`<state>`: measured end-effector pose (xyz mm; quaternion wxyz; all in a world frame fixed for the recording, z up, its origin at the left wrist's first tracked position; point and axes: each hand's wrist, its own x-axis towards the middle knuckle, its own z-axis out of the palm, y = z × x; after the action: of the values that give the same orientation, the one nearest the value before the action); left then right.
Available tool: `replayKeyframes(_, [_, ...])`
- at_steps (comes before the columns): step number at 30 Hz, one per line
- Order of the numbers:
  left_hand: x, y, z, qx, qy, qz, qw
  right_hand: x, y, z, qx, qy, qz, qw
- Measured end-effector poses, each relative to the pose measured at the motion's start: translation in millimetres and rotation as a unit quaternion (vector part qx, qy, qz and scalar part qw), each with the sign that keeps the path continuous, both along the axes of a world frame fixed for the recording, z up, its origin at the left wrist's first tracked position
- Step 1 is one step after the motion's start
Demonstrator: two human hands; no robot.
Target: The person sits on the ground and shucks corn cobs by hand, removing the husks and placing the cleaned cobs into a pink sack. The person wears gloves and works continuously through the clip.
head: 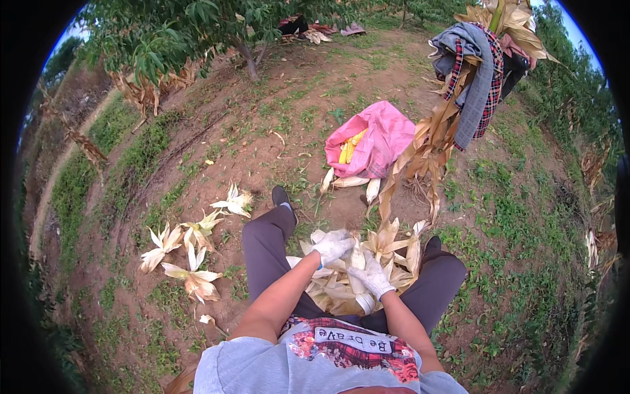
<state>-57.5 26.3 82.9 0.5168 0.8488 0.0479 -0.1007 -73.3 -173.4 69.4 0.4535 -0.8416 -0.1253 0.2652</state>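
Note:
An ear of corn in pale husk (358,261) stands between my gloved hands, above a heap of dry corn husks (332,290) between my legs. My right hand (371,277), in a white work glove, is wrapped around the ear's lower side. My left hand (334,246), gloved alike, is at the ear's tip; its fingers are bent, and whether they pinch the husk is not clear. Past my feet lies a pink woven sack (384,135) with its mouth open, yellow corn cobs (350,147) inside. Several unhusked ears (350,181) lie against its near edge.
Opened, peeled-back husks (197,283) lie on the soil at left. Dry corn stalks (438,133) rise at right, with a grey garment (475,98) and plaid cloth hung over them. A leafy tree (248,59) stands farther off. Low weeds (517,207) cover ground at right.

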Motion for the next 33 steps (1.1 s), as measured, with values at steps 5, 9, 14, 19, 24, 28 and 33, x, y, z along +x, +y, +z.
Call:
replayKeyframes(5, [6.0,19.1,-83.1,0.165,-0.116,-0.091,0.975,-5.2,12.1,10.6,0.019,0.014,0.013,1.0])
replayKeyframes(9, [-1.5,3.9,-88.9,0.133,-0.099,-0.051,0.985,-9.7,11.7,-19.5,-0.055,-0.073,-0.018,0.996])
replayKeyframes(14, [-16.1,-3.2,-88.9,-0.153,0.087,0.11,0.978,-10.6,17.1,-19.1,-0.104,-0.036,0.007,0.994])
replayKeyframes(19, [-20.0,-7.2,-92.9,-0.342,0.204,0.209,0.893,-25.0,39.1,-2.1,-0.069,-0.022,-0.025,0.997])
replayKeyframes(24, [-13.9,-1.7,-111.8,-0.425,0.257,0.217,0.841,-21.0,44.6,-18.5,-0.1,-0.03,-0.026,0.994])
replayKeyframes(28, [-16.4,9.2,-76.4,-0.138,0.053,0.092,0.985,-19.0,43.8,-50.5,-0.058,0.021,-0.067,0.996])
replayKeyframes(33, [-19.7,11.5,-56.6,-0.062,0.014,0.065,0.996,-8.0,62.2,-31.9,-0.123,-0.188,-0.074,0.972])
